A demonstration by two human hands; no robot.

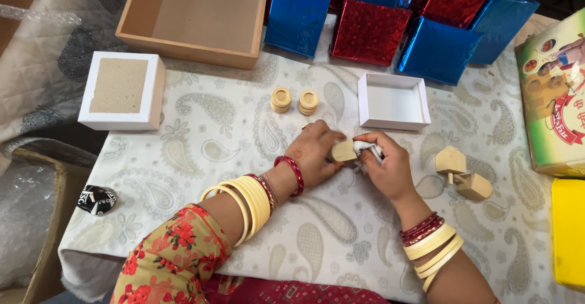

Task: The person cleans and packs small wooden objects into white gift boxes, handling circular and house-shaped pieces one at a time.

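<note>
Midway, both hands' fingers clamp one wooden block point(343, 151) at frame centre, right hand point(390, 167) wiping with a white cloth point(369, 150), left hand point(317, 154) steadying; two wooden pieces point(461, 173) at right wait, white box point(393, 103) above empty.

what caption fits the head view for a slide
Left hand holds a wooden piece while right hand rubs it with white cloth.

paisley tablecloth point(231, 133), red and blue foil boxes point(368, 32)

Printed carton point(557, 90) right; foil boxes point(372, 29) behind.
</note>
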